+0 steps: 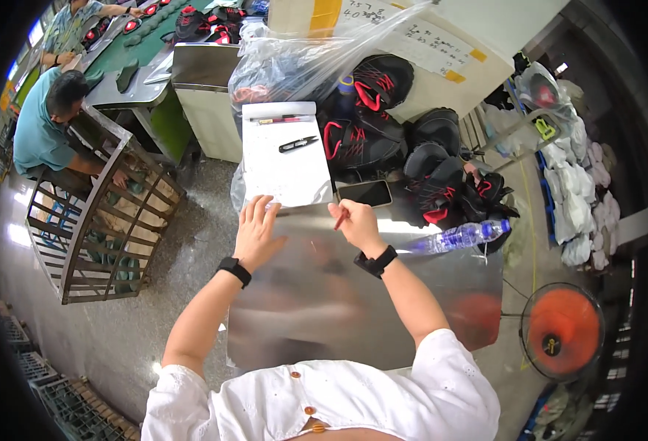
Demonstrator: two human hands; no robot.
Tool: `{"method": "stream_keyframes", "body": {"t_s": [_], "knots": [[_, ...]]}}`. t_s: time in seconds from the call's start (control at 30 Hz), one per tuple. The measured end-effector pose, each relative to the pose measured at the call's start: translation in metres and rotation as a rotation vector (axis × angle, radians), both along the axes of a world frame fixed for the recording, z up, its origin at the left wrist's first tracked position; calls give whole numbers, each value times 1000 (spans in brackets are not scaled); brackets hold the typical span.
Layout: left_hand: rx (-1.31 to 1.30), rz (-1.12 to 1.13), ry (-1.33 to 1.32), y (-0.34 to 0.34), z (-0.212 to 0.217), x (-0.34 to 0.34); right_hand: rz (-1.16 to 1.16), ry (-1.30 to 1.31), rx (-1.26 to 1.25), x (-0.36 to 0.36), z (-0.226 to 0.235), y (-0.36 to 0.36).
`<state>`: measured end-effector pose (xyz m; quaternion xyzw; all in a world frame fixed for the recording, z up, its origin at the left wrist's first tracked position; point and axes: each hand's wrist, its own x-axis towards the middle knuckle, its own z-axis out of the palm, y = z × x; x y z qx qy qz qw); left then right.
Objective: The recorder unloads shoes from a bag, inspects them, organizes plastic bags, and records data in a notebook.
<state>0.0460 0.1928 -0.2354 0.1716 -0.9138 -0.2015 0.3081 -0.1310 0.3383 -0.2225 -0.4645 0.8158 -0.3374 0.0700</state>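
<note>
While one red pen [341, 218] sits gripped in the right hand [358, 224], the left hand [256, 229] lies flat, open, on one paper sheet [283, 165].

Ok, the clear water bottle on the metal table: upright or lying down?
Lying down. The water bottle rests on its side at the far right of the metal table, beside the black and red shoes, beyond the right hand.

1. The counter [317, 309] is bare sheet metal, smooth and glossy, with blurred reflections;
2. the sheet [283, 173] is matt white paper;
3. the bag [294, 62] is clear, crinkled, shiny plastic film;
4. the shoes [361, 140] look like black matt fabric with red trim;
5. the bottle [460, 237] is clear glossy plastic;
6. the phone [365, 193] has a glossy black screen.
</note>
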Motion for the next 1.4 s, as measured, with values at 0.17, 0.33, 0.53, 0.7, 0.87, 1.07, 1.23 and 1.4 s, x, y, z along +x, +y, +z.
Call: {"method": "stream_keyframes", "body": {"t_s": [0.17, 0.33, 0.53, 0.7, 0.87, 1.07, 1.23, 1.4], "knots": [[-286, -191, -92, -60, -63, -11, 92, -737, -240, 6, -18, -59], [-227, -206, 62, -77, -57, -21, 241, -407, -238, -14, -36, -92], [124, -203, 176, -84, -76, -11, 512, 327, -120, -15, -29, -108], [1459, -157, 292, -108, -114, -16, 494, 526, -118, -19, -52, -100], [1132, -317, 133, -105, -110, -31, 308, 203, -229, -30, -43, -101], [813, -349, 27, -95, -91, -32, 460, 374, -107, -15, -44, -91], [960, -259, 84, -86, -97, -44, 403, 286, -163, -27, -56, -87], [1122, -187, 115, -72, -102, -25, 420, 572, -59, -16, -54, -82]]}}
